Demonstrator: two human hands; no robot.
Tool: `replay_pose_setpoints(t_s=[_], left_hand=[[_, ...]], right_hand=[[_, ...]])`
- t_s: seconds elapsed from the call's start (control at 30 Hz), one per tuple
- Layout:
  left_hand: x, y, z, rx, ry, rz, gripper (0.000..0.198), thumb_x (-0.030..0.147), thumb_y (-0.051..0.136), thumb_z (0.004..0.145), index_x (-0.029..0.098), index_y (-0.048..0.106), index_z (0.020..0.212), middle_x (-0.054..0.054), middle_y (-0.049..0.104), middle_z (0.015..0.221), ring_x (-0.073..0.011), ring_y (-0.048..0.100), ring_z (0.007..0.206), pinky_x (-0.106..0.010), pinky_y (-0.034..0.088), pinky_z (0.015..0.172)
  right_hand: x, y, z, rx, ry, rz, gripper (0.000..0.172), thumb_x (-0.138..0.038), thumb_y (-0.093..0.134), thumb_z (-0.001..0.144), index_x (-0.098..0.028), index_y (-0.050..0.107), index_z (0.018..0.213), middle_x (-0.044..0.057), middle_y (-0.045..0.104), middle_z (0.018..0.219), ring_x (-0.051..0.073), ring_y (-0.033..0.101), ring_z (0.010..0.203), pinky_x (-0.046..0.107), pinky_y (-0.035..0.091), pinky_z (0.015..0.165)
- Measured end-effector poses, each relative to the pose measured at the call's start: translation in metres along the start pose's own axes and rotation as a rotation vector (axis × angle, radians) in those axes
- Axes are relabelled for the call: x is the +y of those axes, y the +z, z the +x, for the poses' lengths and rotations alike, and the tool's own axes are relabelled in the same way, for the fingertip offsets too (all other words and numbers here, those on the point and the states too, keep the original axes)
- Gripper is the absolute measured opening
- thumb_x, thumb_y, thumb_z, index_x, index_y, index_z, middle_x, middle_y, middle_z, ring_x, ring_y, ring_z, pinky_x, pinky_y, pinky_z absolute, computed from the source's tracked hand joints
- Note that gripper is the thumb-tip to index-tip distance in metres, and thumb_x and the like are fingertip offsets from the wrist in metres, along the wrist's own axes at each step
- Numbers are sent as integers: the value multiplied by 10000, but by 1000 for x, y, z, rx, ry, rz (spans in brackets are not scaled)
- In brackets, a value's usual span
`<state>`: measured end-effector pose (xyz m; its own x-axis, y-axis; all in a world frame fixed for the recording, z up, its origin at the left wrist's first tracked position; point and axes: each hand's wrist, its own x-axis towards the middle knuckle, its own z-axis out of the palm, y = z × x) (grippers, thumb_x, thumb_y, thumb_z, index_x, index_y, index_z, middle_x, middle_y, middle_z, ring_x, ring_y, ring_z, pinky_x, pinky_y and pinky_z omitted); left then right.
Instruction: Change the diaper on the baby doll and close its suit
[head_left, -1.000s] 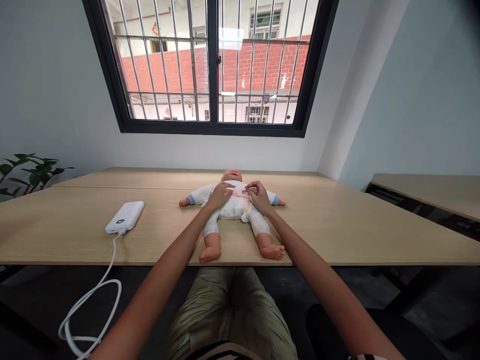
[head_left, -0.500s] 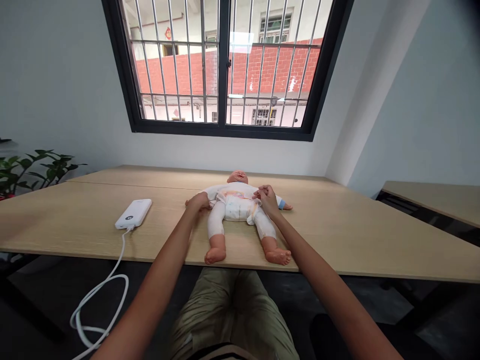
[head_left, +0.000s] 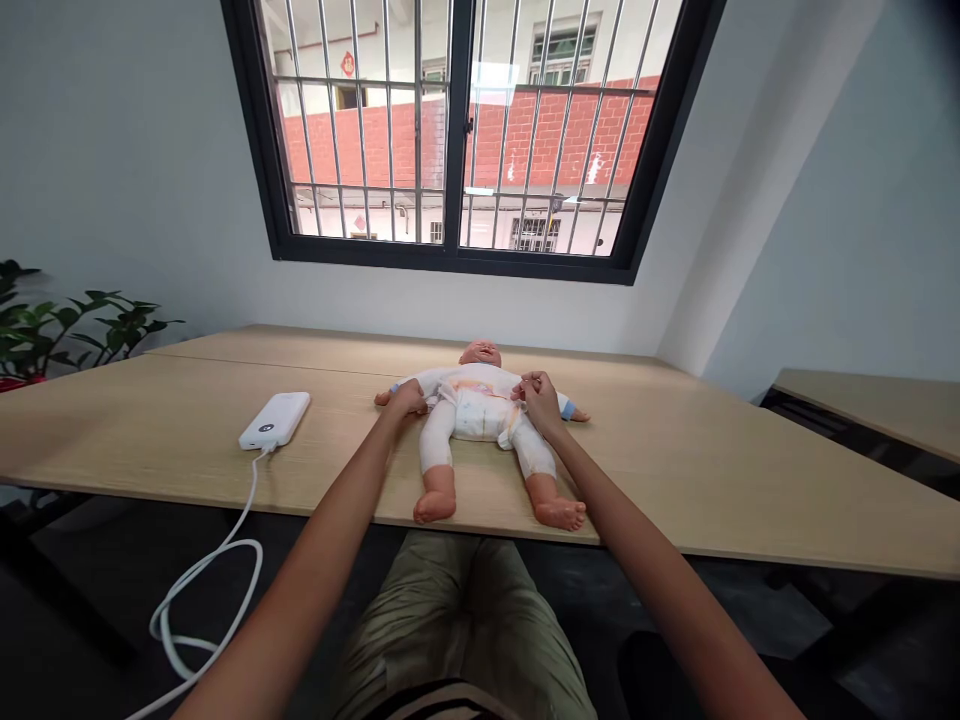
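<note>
At the far left a green potted plant (head_left: pixel 90 330) stands behind the light wood surface (head_left: pixel 150 425). On this surface lies a white power bank (head_left: pixel 274 420), and its white cable (head_left: pixel 225 560) hangs over the front edge in a loose loop.

Next comes the left hand (head_left: pixel 406 398). It lies curved over the baby doll's arm near the shoulder, on the top's sleeve, but I cannot tell if it really grips the cloth or only rests there.

The baby doll (head_left: pixel 472 400) lies on its back in the middle of the surface, head away from the person and feet close to the front edge. It wears a white top (head_left: pixel 469 380) and a diaper (head_left: pixel 476 412).

The right hand (head_left: pixel 540 398) is at the other side of the top, with the fingers pinched together near its edge (whether some cloth is between them is too small to tell).

The step in hand seems to be work on the doll's top at the chest. I judge the next move calls for a sure hold on the cloth edge.

At the far right is a second surface (head_left: pixel 862 395).
</note>
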<state>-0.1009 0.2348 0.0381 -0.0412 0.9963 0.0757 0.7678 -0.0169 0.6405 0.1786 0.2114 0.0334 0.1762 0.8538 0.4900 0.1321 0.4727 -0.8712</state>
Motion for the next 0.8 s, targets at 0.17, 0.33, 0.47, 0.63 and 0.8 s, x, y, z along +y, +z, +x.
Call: replay_pose_setpoints(t_s=[0.17, 0.33, 0.47, 0.63, 0.8], left_hand=[[-5, 3, 7, 2, -33, -66, 310, 57, 612, 664, 166, 538, 945, 52, 493, 595, -119, 488, 516, -213, 345, 468], [-4, 11, 10, -34, 6, -170, 351, 67, 592, 723, 175, 506, 1046, 59, 505, 607, -108, 509, 538, -191, 389, 505], [-4, 13, 7, -78, 32, -208, 425, 83, 662, 702, 191, 494, 1076, 71, 524, 617, -108, 525, 562, -192, 419, 537], [-9, 13, 10, -92, -13, -171, 513, 93, 707, 686, 194, 471, 1130, 87, 492, 599, -97, 463, 494, -203, 382, 517], [-15, 13, 15, -73, -60, -123, 531, 103, 680, 702, 196, 445, 1169, 83, 495, 591, -95, 434, 457, -206, 354, 500]], right_hand=[[-1, 1, -2, -8, 13, 8, 211, -383, 535, 753, -237, 463, 886, -11, 623, 721, 169, 622, 627, 331, 486, 669], [-1, 2, -1, -9, 22, 22, 225, -393, 542, 736, -244, 458, 882, -5, 620, 715, 181, 621, 630, 337, 487, 656], [-1, 2, -1, -5, 29, 19, 229, -399, 549, 734, -246, 457, 877, -5, 620, 710, 182, 621, 627, 337, 491, 647], [0, 2, -2, -3, 28, 18, 211, -379, 552, 741, -244, 459, 874, -6, 621, 705, 183, 622, 625, 338, 499, 645], [1, 2, -2, -2, 15, 21, 174, -343, 545, 751, -245, 468, 873, -4, 628, 702, 180, 625, 630, 336, 509, 647]])
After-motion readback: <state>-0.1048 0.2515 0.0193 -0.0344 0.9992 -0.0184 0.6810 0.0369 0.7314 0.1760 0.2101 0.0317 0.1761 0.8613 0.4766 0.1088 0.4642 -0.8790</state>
